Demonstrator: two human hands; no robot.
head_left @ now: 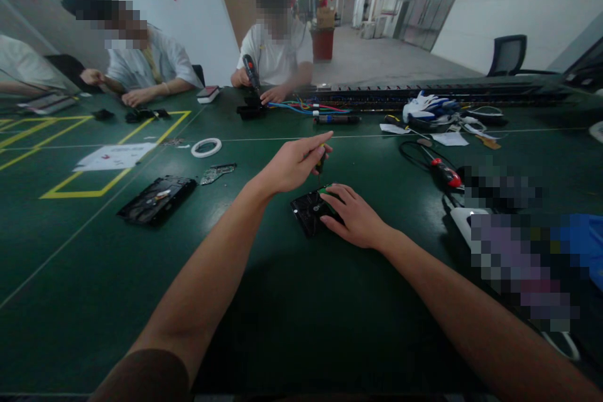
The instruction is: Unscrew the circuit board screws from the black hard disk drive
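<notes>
On the green table lies a small black device (308, 212) with a round mark on its face and a bit of green at its upper edge. My left hand (299, 162) is closed around the handle of a small screwdriver (321, 160), held upright with its shaft pointing down at the device's upper edge. Resting on the right side of the device is my right hand (353, 215), its fingers spread over the top and edge. The screwdriver's tip is too small to make out.
Left on the table (141, 301) are a black casing (157, 200), a circuit board (217, 173), a tape roll (206, 147) and paper (115, 156). At right lie a red-black tool (445, 173), cables and gloves (431, 110). Co-workers sit across, one holding a power tool (251, 72).
</notes>
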